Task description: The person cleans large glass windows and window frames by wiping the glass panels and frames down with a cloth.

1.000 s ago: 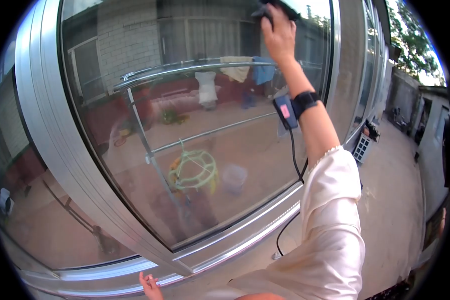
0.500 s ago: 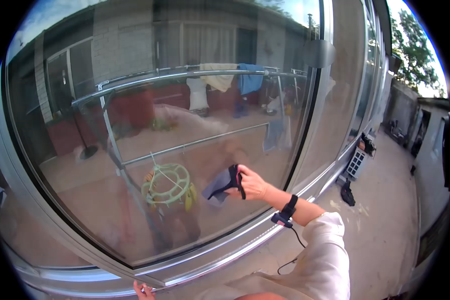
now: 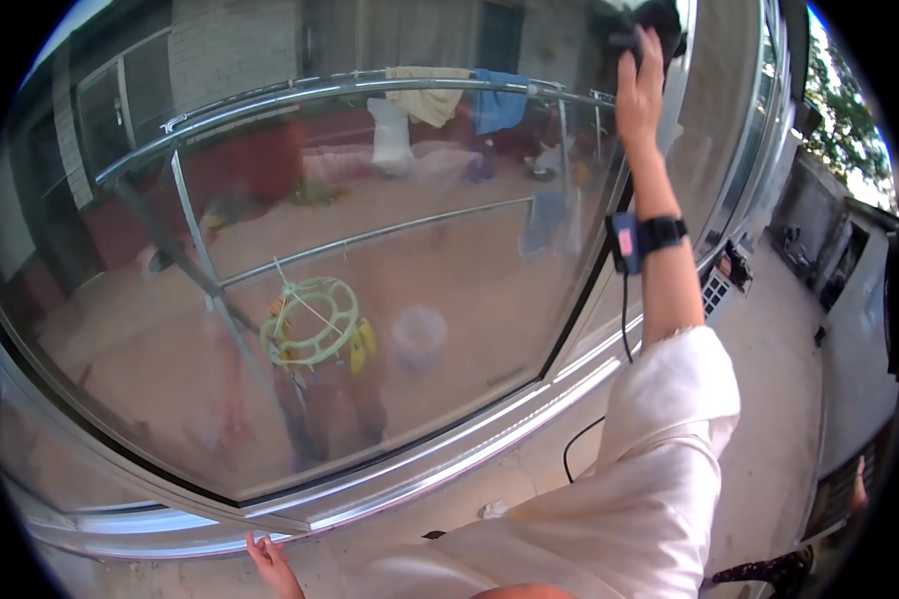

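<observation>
My right hand [image 3: 641, 95] is raised to the upper right of the large glass pane [image 3: 449, 299]. It grips a dark, bunched cloth [image 3: 651, 30] against the glass near the metal frame; the cloth is blurred and partly behind the fingers. Low at the left, my left hand [image 3: 273, 564] is by the bottom rail of the window frame [image 3: 270, 521]. Its fingers are apart and hold nothing that I can see. Around my right wrist is a black strap [image 3: 661, 234] with a small device and a cable.
Seen in or through the glass are a metal drying rack [image 3: 370, 236], a blue cloth [image 3: 499, 100] and a round green hanger [image 3: 315, 319]. To the right, a concrete walkway [image 3: 769, 399] runs along the wall, with a grey crate [image 3: 714, 290] beside it.
My right hand has moved up with the cloth, from the lower middle of the pane to its upper right corner. My left hand stays low by the frame. The view has shifted slightly.
</observation>
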Available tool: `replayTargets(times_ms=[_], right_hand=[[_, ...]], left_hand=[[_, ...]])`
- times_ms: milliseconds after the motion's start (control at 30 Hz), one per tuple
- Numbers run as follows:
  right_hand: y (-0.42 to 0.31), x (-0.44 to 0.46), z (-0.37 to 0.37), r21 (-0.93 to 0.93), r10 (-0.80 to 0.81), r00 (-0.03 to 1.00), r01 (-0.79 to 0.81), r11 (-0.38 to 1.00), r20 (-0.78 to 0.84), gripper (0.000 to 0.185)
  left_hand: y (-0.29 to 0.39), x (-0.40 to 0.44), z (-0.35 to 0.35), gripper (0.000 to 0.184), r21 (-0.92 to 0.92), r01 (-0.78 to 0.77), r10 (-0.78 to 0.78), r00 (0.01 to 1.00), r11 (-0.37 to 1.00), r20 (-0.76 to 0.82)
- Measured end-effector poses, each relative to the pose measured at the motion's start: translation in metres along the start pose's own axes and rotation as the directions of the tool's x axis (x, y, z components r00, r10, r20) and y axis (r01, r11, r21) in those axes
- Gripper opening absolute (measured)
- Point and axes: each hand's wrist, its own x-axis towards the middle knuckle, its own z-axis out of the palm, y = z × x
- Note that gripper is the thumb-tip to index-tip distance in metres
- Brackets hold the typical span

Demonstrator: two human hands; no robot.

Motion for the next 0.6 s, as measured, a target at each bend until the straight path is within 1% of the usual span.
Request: replayTargets(times_ms=[33, 67, 133, 167, 233, 267, 333, 367, 400, 433, 467, 500, 533, 567, 600], right_hand=[[-0.02, -0.044, -0.018, -0.021, 0.088, 0.993, -0.087, 0.996, 0.075, 0.042], [-0.038, -0.091, -0.033, -0.005, 0.115, 0.988, -0.115, 0.993, 0.098, 0.043], [-0.08, -0.192, -0.068, 0.001, 0.237, 0.953, -0.241, 0.97, 0.191, 0.049], [-0.109, -0.244, -0.088, -0.053, 0.305, 0.912, -0.302, 0.952, 0.275, 0.051], [-0.177, -0.338, -0.127, -0.181, 0.471, 0.764, -0.438, 0.88, 0.442, 0.056], [-0.208, -0.365, -0.14, -0.229, 0.538, 0.669, -0.497, 0.837, 0.514, 0.057], [-0.255, -0.388, -0.147, -0.277, 0.66, 0.52, -0.631, 0.725, 0.542, 0.059], [-0.265, -0.369, -0.142, -0.264, 0.663, 0.518, -0.644, 0.718, 0.54, 0.059], [-0.262, -0.35, -0.13, -0.241, 0.618, 0.595, -0.591, 0.77, 0.513, 0.057], [-0.252, -0.323, -0.113, -0.222, 0.54, 0.688, -0.501, 0.837, 0.485, 0.055], [-0.231, -0.295, -0.094, -0.187, 0.398, 0.774, -0.353, 0.917, 0.493, 0.053], [-0.221, -0.242, -0.067, -0.132, 0.282, 0.881, -0.25, 0.959, 0.379, 0.052], [-0.214, -0.182, -0.042, -0.092, 0.158, 0.94, -0.137, 0.986, 0.303, 0.05], [-0.221, -0.127, -0.021, -0.053, 0.196, 0.941, -0.189, 0.981, 0.275, 0.049], [-0.227, -0.082, 0.001, 0.035, 0.16, 0.964, -0.171, 0.985, 0.211, 0.045]], left_hand=[[-0.01, 0.006, -0.002, 0.048, 0.006, -0.003, 0.003, 1.0, 1.0, 0.01], [-0.02, 0.013, -0.005, 0.048, 0.027, 0.011, -0.012, 0.999, 1.0, 0.031], [-0.021, 0.018, -0.011, 0.048, 0.063, 0.024, -0.028, 0.998, 0.998, 0.06], [-0.004, 0.015, -0.007, 0.047, 0.076, 0.037, -0.043, 0.995, 0.996, 0.09], [0.015, 0.015, -0.005, 0.046, 0.084, 0.053, -0.062, 0.992, 0.995, 0.112], [0.017, 0.017, -0.005, 0.046, 0.08, 0.058, -0.066, 0.993, 0.995, 0.101], [0.017, 0.02, -0.014, 0.048, 0.072, 0.03, -0.039, 0.991, 0.997, 0.125], [0.014, 0.021, -0.024, 0.048, 0.06, 0.024, -0.031, 0.992, 0.998, 0.118], [0.011, 0.022, -0.035, 0.049, 0.044, 0.016, -0.021, 0.992, 0.999, 0.121], [0.007, 0.022, -0.049, 0.049, 0.06, 0.041, -0.047, 0.994, 0.997, 0.099], [0.005, 0.023, -0.063, 0.049, 0.07, 0.024, -0.03, 0.996, 0.997, 0.085], [0.003, 0.027, -0.076, 0.049, 0.081, 0.005, -0.011, 0.997, 0.997, 0.074], [0.002, 0.029, -0.089, 0.049, 0.099, 0.026, -0.032, 0.998, 0.995, 0.059], [0.001, 0.031, -0.102, 0.049, 0.072, 0.021, -0.023, 0.999, 0.997, 0.029], [-0.001, 0.03, -0.116, 0.049, 0.048, 0.015, -0.015, 1.0, 0.999, -0.004]])
